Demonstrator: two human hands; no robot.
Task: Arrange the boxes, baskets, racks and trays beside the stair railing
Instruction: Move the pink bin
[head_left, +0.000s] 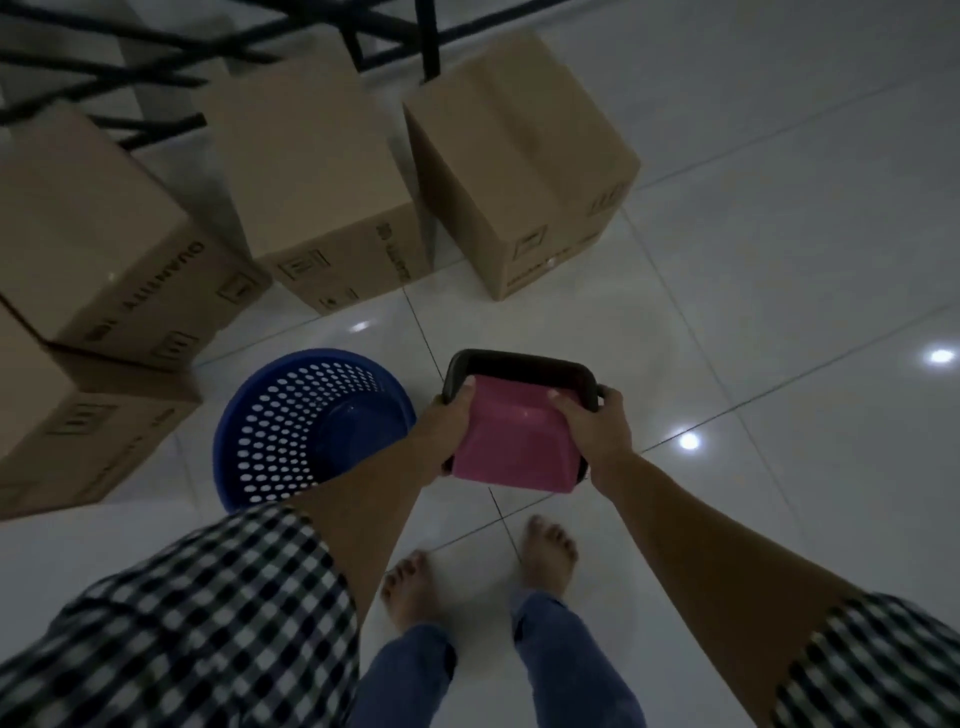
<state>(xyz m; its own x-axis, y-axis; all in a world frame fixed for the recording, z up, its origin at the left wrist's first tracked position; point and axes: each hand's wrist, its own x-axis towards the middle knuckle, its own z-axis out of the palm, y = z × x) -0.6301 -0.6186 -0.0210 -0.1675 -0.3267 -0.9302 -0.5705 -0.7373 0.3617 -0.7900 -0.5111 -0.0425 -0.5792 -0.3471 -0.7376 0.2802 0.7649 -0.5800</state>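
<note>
Black tray (519, 361) with a pink tub (514, 431) set against it is held in the air over a glossy white tiled floor (779, 260). Room is dim, with ceiling-light glare spots on the tiles. A black stair railing (430, 41) runs across the top edge.

The left hand (449, 415) grips the tray's left side and the right hand (592, 421) grips its right side. Both thumbs press on the pink tub, and the fingers are curled under the rim. The tray sits just right of an upturned blue basket (311, 426), which rests on the floor. The left forearm crosses over the basket's edge.

Counts: four cardboard boxes (519, 156), closed, standing on the floor below the railing, with the two leftmost overlapping in view. One blue basket, one tray, one tub. Two bare feet (550, 551) below the tray, and checked sleeves (208, 623) on both arms.
</note>
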